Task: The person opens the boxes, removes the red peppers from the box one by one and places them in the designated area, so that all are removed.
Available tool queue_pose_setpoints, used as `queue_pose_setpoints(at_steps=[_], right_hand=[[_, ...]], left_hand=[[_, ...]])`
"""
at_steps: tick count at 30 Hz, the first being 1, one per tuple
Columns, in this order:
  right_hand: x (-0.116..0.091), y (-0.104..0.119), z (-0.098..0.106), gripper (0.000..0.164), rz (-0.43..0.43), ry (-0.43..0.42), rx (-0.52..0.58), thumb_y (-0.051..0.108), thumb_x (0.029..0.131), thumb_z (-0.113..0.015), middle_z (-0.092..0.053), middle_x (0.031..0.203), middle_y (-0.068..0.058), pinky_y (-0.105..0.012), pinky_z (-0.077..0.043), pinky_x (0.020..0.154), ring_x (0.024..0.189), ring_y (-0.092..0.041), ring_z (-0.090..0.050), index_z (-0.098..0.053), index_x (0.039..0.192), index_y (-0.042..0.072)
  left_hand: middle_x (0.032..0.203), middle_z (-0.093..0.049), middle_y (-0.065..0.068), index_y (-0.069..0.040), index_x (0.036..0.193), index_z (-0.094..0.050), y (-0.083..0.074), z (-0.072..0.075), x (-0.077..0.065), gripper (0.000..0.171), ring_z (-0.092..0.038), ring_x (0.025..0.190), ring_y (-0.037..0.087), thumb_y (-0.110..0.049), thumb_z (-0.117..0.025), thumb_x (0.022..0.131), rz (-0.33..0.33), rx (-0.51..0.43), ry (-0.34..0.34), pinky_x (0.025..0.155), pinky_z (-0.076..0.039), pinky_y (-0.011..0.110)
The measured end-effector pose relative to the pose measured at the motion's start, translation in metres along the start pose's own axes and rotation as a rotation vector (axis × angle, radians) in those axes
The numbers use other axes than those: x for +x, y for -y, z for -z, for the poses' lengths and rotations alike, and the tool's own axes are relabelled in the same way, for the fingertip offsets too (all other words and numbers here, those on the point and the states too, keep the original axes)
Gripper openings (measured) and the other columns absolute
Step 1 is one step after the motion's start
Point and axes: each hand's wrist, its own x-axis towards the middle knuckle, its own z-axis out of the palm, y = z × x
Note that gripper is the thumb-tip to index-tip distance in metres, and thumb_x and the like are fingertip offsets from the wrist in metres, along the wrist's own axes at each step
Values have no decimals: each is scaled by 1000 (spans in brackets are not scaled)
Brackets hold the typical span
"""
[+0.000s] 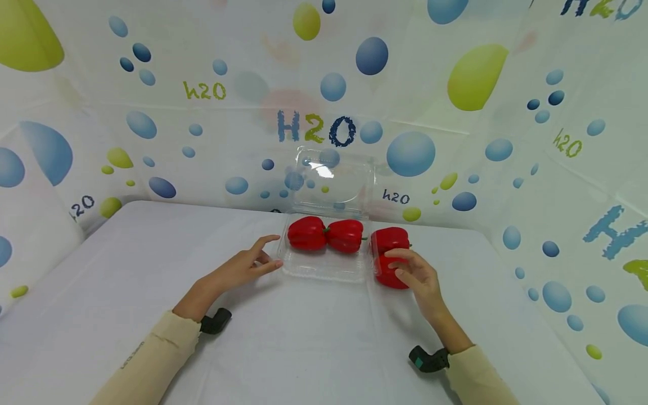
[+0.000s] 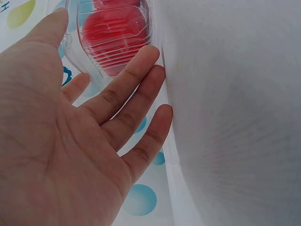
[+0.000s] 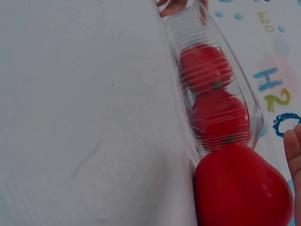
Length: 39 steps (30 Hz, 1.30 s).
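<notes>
A clear plastic clamshell box [image 1: 324,271] stands on the table with two red bell peppers, a left one [image 1: 306,234] and a right one [image 1: 345,236], along its back. Right of the box lie two more, a rear pepper [image 1: 388,239] and a front pepper [image 1: 387,277]. My left hand [image 1: 242,266] is at the box's left side, thumb and fingers spread; the left wrist view shows an empty palm [image 2: 80,155]. Over the front pepper is my right hand [image 1: 420,281], fingers loosely bent. In the right wrist view a finger [image 3: 294,153] stands beside the large pepper [image 3: 242,188], not wrapped round it.
The box's clear lid [image 1: 334,180] stands raised at the back, against a patterned wall sheet [image 1: 243,152]. A white cloth [image 1: 304,337] covers the table. Each wrist bears a dark camera, a left one [image 1: 216,321] and a right one [image 1: 428,360].
</notes>
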Motion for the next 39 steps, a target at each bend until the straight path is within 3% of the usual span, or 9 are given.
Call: queue_pose_setpoints(at_steps=[18,28,35,39], right_hand=[[0,-7,-6,36,-32,102,5,-9,89,-52,-60,123,-6,-27,-52,91,114,-25,-55,-48,124,-15],[3,-9,-6,36,-15,115,-12,-10,88,-53,-59,123,-7,-27,-51,92,115,-25,-55,-49,124,-14],[5,-9,-9,32,-111,72,-66,-6,92,-56,-62,119,3,-21,-51,89,113,-15,-56,-52,124,-12],[6,-9,-13,34,-155,36,-102,-4,93,-58,-60,121,-11,-20,-50,90,112,-18,-58,-51,126,-9]], left_hand=[[113,-65,8,-20,151,-21,2,-2,-1,71,-61,100,23,-45,-58,96,0,-17,-5,87,-52,44],[112,-65,9,-19,151,-21,-1,0,0,71,-62,99,24,-44,-58,96,-16,5,-15,87,-52,44],[114,-65,9,-20,151,-21,1,-1,0,70,-62,101,24,-43,-58,96,-7,-1,-9,88,-52,45],[113,-65,8,-21,151,-21,2,-1,1,70,-62,102,24,-43,-59,96,-8,-4,-6,89,-52,45]])
